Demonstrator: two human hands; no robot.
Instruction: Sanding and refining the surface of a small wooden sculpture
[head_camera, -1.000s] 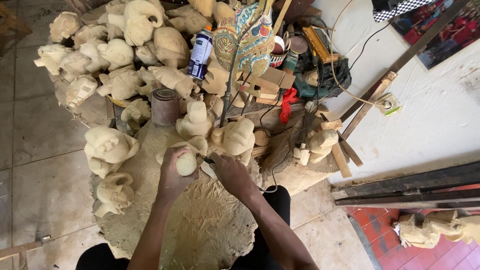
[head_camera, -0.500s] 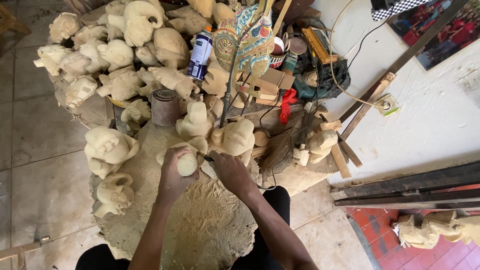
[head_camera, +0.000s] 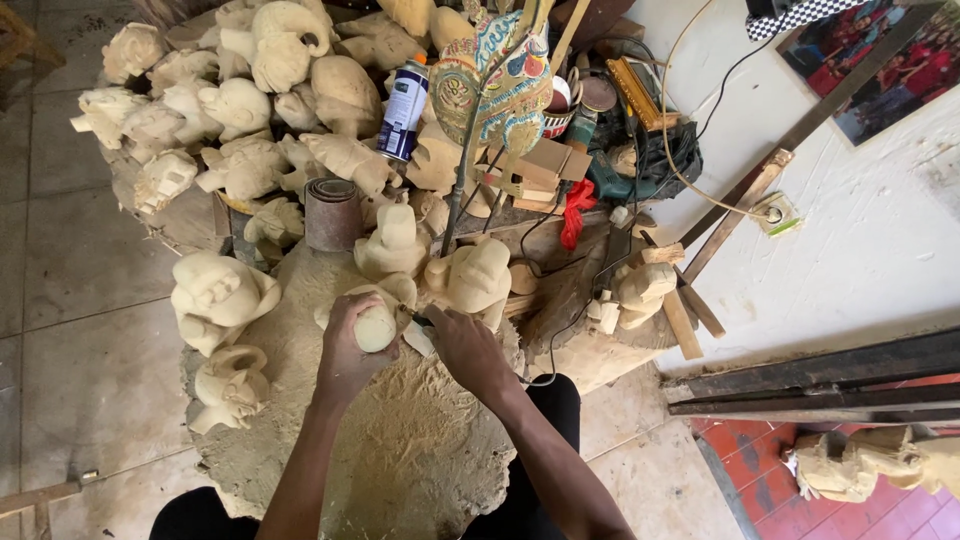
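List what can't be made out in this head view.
- Tool in the right hand: hidden by its fingers, only a dark tip shows.
- Pale wood carving: shape hidden by the left hand.
- Carving at bottom right: cut off by the frame edge.

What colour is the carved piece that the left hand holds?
The carved piece in the left hand is pale cream, like unpainted wood; the head view shows it.
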